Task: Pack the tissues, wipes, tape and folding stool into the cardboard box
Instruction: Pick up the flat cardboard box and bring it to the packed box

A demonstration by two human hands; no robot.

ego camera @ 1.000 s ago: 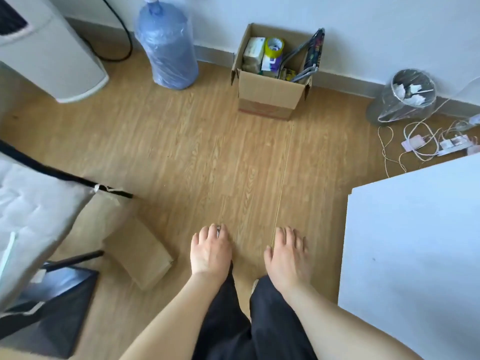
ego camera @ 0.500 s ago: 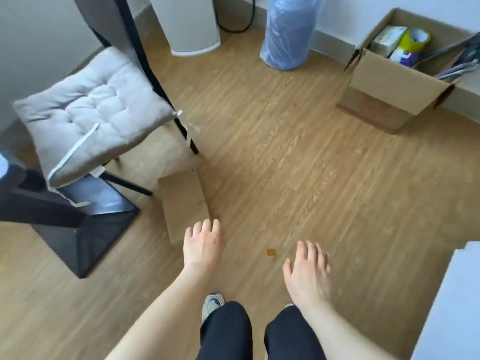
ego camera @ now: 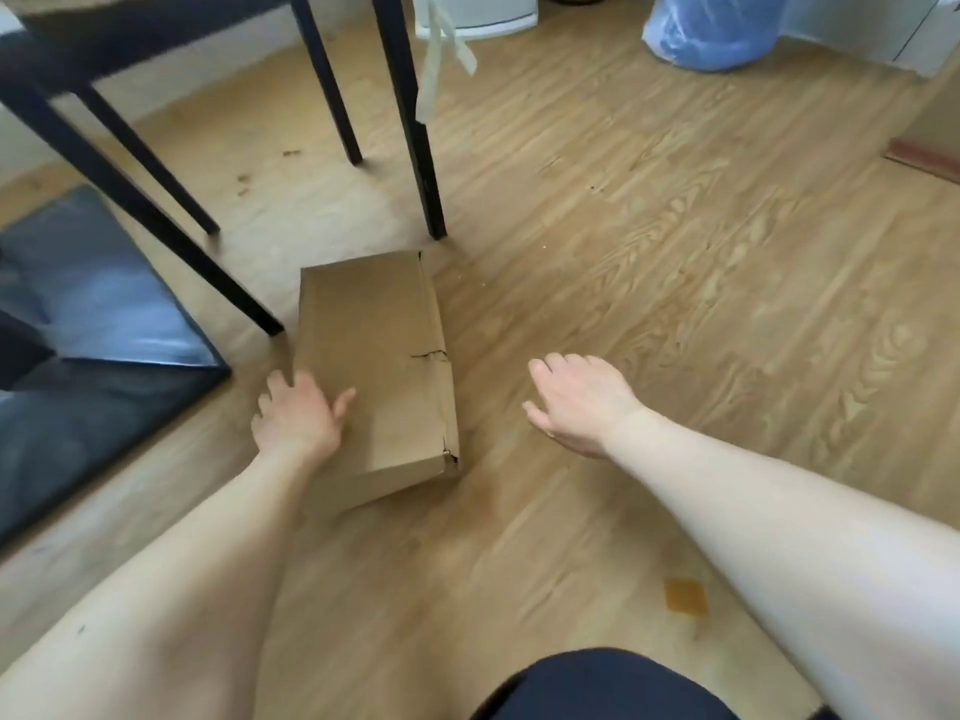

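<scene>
A flat, closed brown cardboard box (ego camera: 374,356) lies on the wooden floor beside the black chair legs, with small tears along its right edge. My left hand (ego camera: 298,418) is on its near left edge, fingers curled over the side and thumb on top. My right hand (ego camera: 582,402) hovers open to the right of the box, apart from it and holding nothing. Only a corner of the open packing box (ego camera: 930,127) shows at the far right edge. The tissues, wipes, tape and folding stool are out of view.
Black chair legs (ego camera: 415,132) stand just behind the flat box, with a white ribbon (ego camera: 436,59) hanging from the seat. A dark glossy object (ego camera: 93,345) lies on the left. A blue-wrapped water bottle (ego camera: 711,28) stands at the back right. A brown tape scrap (ego camera: 685,595) sticks to the floor.
The view has swung left and down, away from the packing box. Both arms have reached out to the flat box, and my left hand now lies on its edge.
</scene>
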